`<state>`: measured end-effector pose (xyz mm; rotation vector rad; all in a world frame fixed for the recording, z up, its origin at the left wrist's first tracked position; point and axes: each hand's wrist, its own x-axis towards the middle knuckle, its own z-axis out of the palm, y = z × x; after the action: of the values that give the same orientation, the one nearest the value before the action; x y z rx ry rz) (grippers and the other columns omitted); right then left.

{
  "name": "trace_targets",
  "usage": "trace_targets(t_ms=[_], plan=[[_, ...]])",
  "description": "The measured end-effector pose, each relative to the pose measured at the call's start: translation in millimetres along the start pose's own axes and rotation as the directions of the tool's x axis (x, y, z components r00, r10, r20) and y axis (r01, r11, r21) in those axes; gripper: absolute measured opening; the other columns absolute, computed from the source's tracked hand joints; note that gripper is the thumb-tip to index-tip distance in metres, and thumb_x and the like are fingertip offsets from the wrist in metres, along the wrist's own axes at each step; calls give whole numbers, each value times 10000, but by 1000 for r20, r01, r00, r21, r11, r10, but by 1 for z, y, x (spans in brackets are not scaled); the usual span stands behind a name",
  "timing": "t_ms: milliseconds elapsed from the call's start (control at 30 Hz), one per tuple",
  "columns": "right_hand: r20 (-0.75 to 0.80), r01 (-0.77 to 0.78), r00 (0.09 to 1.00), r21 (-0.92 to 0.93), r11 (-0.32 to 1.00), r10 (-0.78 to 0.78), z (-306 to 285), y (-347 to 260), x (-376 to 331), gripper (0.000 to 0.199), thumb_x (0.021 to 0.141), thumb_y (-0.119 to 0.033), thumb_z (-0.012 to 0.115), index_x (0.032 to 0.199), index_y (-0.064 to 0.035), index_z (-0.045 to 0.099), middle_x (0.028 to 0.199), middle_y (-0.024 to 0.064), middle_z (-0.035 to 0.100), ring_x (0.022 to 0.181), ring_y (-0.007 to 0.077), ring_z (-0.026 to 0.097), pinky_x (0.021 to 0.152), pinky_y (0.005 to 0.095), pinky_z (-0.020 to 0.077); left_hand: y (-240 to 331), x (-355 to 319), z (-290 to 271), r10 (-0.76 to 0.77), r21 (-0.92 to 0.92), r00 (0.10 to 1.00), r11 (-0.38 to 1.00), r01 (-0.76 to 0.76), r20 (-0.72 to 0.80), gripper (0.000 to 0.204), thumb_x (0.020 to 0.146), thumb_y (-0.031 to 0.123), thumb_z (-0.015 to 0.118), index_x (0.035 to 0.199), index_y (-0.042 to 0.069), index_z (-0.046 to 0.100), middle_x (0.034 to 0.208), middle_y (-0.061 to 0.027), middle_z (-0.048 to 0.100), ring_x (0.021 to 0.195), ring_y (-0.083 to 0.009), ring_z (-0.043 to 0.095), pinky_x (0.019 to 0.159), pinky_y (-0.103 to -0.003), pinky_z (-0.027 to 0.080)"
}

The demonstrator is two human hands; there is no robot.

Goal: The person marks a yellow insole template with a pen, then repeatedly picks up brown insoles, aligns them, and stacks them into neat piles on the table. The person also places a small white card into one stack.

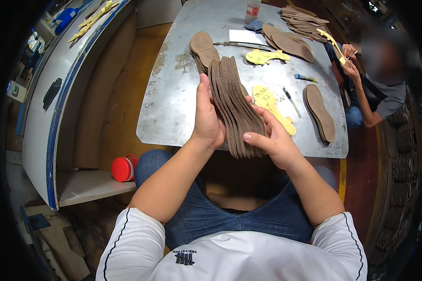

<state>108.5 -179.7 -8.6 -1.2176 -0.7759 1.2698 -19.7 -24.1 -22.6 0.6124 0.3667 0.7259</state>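
A thick stack of brown insoles (235,107) stands on edge between my two hands, over the near edge of the metal table. My left hand (208,114) presses its palm and fingers along the stack's left side, thumb pointing up. On the right side, my right hand (274,138) wraps round the same stack, its thumb across the near end. Just beyond, another pile of brown insoles (202,44) lies on the table, partly hidden by the held stack. A yellow sole-shaped template (267,104) with handwriting lies close to my right hand.
On the grey metal table (166,107) lie another yellow template (262,57), a pen (291,102), insoles at the right (320,112) and a far-right heap (302,22). A bottle (252,11) stands at the back. Across the right side, a person (356,70) holds a yellow template. A red container (124,168) sits on a shelf.
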Motion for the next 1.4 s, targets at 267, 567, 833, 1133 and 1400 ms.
trace_targets(t_ms=[267, 567, 833, 1133, 1400], plan=[[-26, -7, 1000, 61, 998, 9, -2, -3, 9, 860, 989, -71, 832, 1683, 67, 343, 1460, 192, 672, 1314, 230, 690, 1126, 389, 572, 4, 5, 4, -9, -2, 1000, 1000, 9, 28, 938, 1114, 820, 325, 1501, 8, 592, 1280, -199, 758, 1185, -349, 780, 1038, -529, 666], [-40, -11, 999, 105, 994, 15, 0, -9, 5, 850, 1002, -76, 802, 1702, 60, 340, 1561, 189, 597, 1390, 225, 638, 1162, 380, 547, 5, 4, 5, -19, -74, 998, 997, 23, 51, 990, 1102, 844, 291, 1496, -11, 596, 1290, -230, 759, 1182, -354, 779, 1080, -542, 636], [-15, -2, 1000, 161, 987, 4, -2, -9, 7, 750, 1055, -152, 723, 1699, 38, 389, 1536, 157, 631, 1370, 207, 642, 1180, 398, 523, 9, 3, 8, -61, -137, 998, 989, 63, 14, 1077, 1070, 890, 321, 1516, -48, 606, 1409, -247, 727, 1289, -366, 730, 1171, -524, 569], [22, -37, 999, 198, 980, 33, -8, -6, 9, 698, 1054, -172, 700, 1661, 36, 425, 1501, 155, 656, 1339, 213, 663, 1149, 396, 545, 13, -2, 12, -73, -140, 997, 987, 74, 13, 1047, 1083, 875, 323, 1524, -29, 617, 1444, -203, 720, 1345, -328, 699, 1198, -494, 543], [18, -62, 998, 205, 977, 60, -9, -6, 8, 694, 1055, -173, 700, 1658, 35, 424, 1500, 161, 656, 1329, 217, 671, 1125, 392, 565, 13, -2, 10, -76, -159, 997, 984, 79, 26, 1031, 1090, 867, 320, 1531, -18, 609, 1442, -196, 721, 1334, -319, 707, 1188, -487, 553]])
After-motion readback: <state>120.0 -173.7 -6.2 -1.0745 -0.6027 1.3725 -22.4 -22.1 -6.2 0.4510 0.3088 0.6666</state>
